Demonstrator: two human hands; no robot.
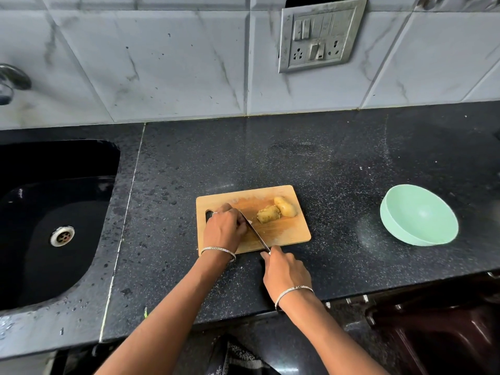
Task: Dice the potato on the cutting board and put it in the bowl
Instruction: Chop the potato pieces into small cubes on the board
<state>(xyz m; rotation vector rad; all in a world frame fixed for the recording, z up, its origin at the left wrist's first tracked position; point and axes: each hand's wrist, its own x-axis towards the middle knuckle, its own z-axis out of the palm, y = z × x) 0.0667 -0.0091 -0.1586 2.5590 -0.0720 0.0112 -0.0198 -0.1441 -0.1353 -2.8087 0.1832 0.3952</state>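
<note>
From the head camera, my right hand (286, 272) is wrapped tight round the knife (254, 231) handle at the cutting board's (284, 234) near edge. My left hand (224, 226) is curled down beside the blade; I cannot tell what it pins. Two potato pieces (276, 211) lie on the board's far right. The bowl (419, 215) sits well apart, right.

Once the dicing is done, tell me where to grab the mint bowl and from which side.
Pinch the mint bowl by its left rim, coming from the cutting board side with the right hand: it sits open side up and empty, with its rim exposed.
</note>
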